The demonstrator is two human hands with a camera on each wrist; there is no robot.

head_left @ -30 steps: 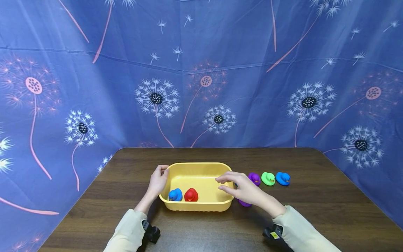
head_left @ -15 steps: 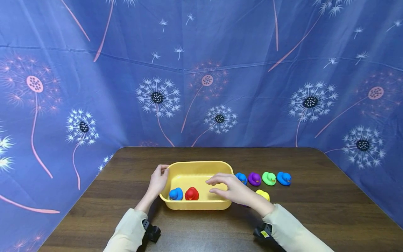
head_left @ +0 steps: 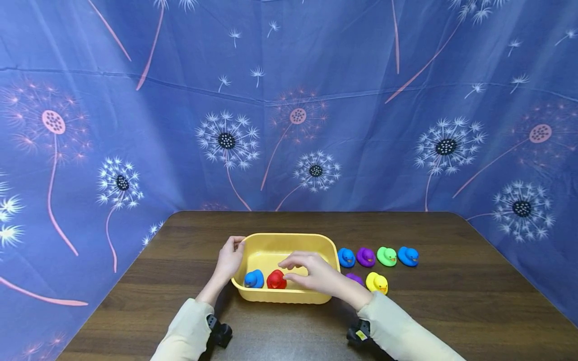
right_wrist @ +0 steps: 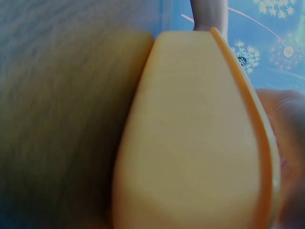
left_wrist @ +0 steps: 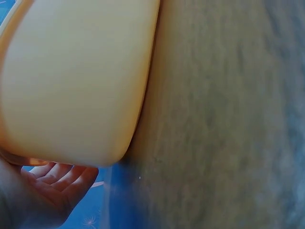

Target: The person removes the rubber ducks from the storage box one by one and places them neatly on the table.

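Dark wood forms the tabletop (head_left: pixel 280 338), nearest along the bottom of the frame, where pale sleeves (head_left: pixel 408 328) reach in. Lower centre stands a yellow tub (head_left: pixel 289 297); inside, along its near wall, sit a blue duck (head_left: pixel 254 279) and, to its right, a red duck (head_left: pixel 275 281). Right of the tub lie a purple duck (head_left: pixel 355 277), partly hidden by the right arm, and a yellow duck (head_left: pixel 377 283). The right hand (head_left: pixel 311 272) hangs over the tub beside the red duck, thumb and fingers wide apart, holding nothing; whether the thumb touches the duck I cannot tell. The left hand (head_left: pixel 229 256) grips the tub's left end. Farther back, right of centre, four more ducks (head_left: pixel 387 256) form a row. Behind everything, blue dandelion cloth (head_left: pixel 370 170) fills the upper frame.
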